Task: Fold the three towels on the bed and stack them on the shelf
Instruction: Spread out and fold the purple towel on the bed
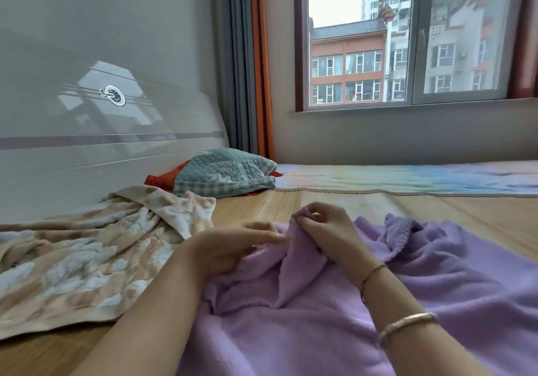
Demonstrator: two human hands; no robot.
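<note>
A lilac fleece towel (436,282) lies rumpled across the bed in front of me. My right hand (326,230) pinches a raised corner of it, lifting a peak of cloth. My left hand (230,247) lies beside that peak with its fingers stretched toward the corner and touching the lilac cloth. A beige and white patterned towel (87,262) is spread crumpled at the left. No third towel can be made out for certain, and no shelf is in view.
A teal quilted pillow (224,170) rests on a red cloth (163,176) by the white headboard (102,113). A pastel mat (407,179) covers the far side of the wooden bed surface (378,204). Curtains and a window stand behind.
</note>
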